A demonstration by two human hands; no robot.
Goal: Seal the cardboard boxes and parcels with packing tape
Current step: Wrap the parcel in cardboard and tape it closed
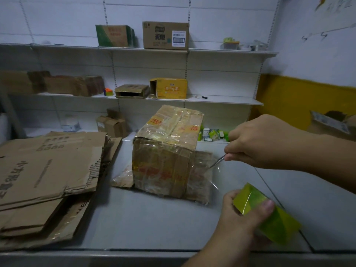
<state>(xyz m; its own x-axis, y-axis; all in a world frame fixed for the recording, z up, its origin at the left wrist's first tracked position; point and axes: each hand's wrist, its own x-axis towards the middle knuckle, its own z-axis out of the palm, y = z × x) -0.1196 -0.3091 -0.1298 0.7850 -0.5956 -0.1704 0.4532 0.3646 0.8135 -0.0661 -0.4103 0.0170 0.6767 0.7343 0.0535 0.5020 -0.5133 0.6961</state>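
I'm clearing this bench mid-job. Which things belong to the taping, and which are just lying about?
In use: tape-wrapped brown cardboard box; yellow-green roll of clear tape, held by left hand; thin metal tool, held by right hand.
Lying about: flattened brown cardboard sheets; yellow carton on the shelf; brown labelled carton above.

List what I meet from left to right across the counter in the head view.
Stack of flattened cardboard, taped cardboard box, yellow-green tape roll gripped by the left hand. The right hand, pinching a metal tool, overlaps the roll: left out.
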